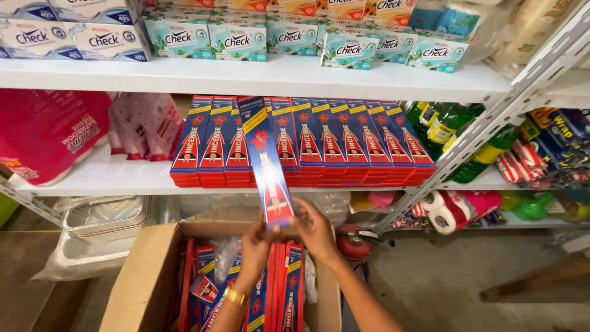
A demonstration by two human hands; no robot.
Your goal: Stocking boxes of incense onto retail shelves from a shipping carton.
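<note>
Both hands hold one long flat red-and-blue box (265, 161) by its near end, lifted up toward the middle shelf. My left hand (256, 247), with a gold bracelet on the wrist, grips it from the left; my right hand (315, 230) grips it from the right. The box's far end reaches in between rows of matching red-and-blue boxes (335, 144) stacked flat on the white middle shelf (117, 178). Below my hands stands an open cardboard carton (147, 276) with several more of the same boxes upright inside.
The top shelf carries teal and white soap cartons (236, 40). Pink tissue packs (52, 132) lie at the left of the middle shelf, green bottles (452, 126) at the right. Foil trays (104, 215) and toilet rolls (452, 212) sit lower down, on a concrete floor (455, 283).
</note>
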